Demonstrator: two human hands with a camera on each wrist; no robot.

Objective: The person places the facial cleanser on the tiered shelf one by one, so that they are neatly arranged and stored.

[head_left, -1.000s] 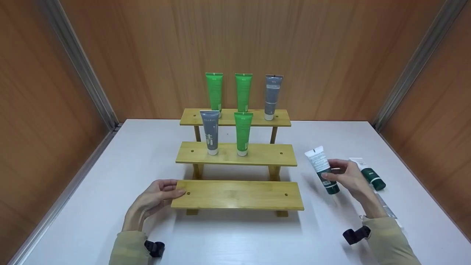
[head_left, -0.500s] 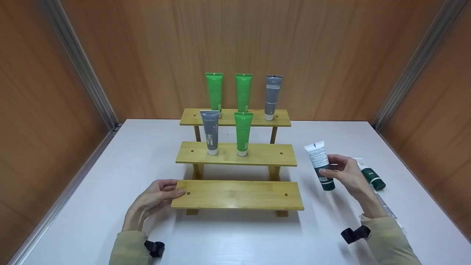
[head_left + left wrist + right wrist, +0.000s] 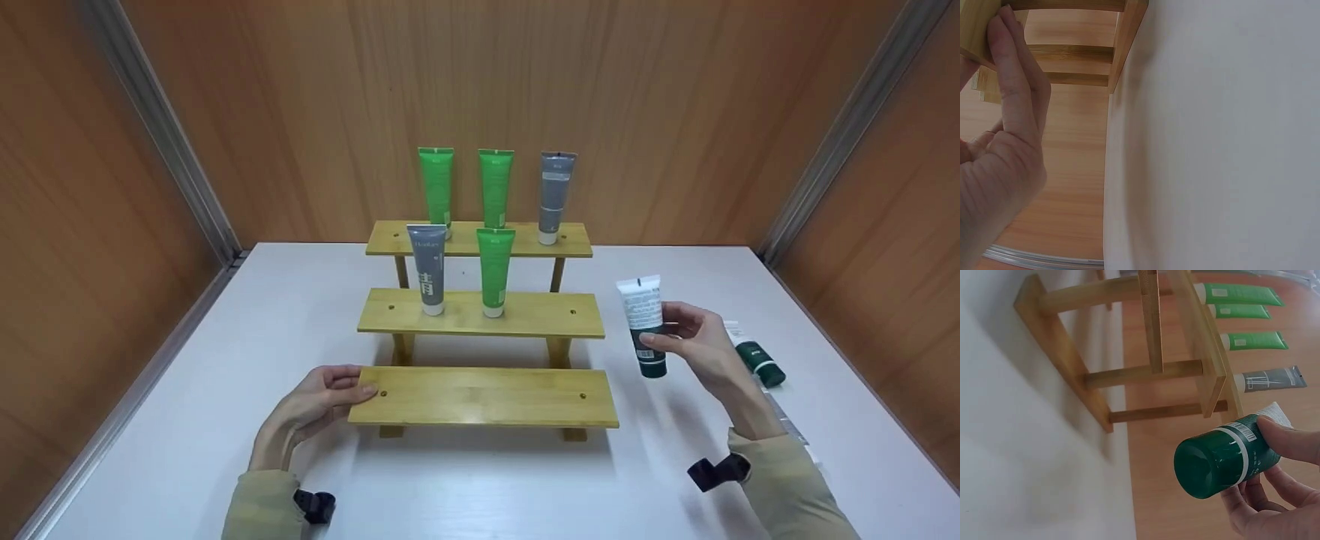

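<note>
My right hand [image 3: 697, 346] pinches a white and dark green squeeze tube [image 3: 643, 324] in the air right of the rack, its dark green cap pointing down. In the right wrist view that tube [image 3: 1230, 453] shows a barcode and a white band near its cap. With thumb on top and fingers beneath, my left hand [image 3: 319, 401] grips the left end of the lowest step of a three-tier wooden rack [image 3: 484, 397]. A grey-blue tube [image 3: 429, 270] and a green tube [image 3: 495, 271] stand on the middle step.
Two green tubes [image 3: 436, 184] and a grey-blue tube [image 3: 555, 196] stand on the top step. Another white and dark green tube [image 3: 759, 361] lies at the right, with a silvery tube [image 3: 787, 421] partly behind my right wrist. Wood panels [image 3: 480, 112] enclose the white table [image 3: 480, 487].
My right hand has moved slightly up and left, turning the white and dark green tube more upright. The left hand and the rack have stayed where they were.
</note>
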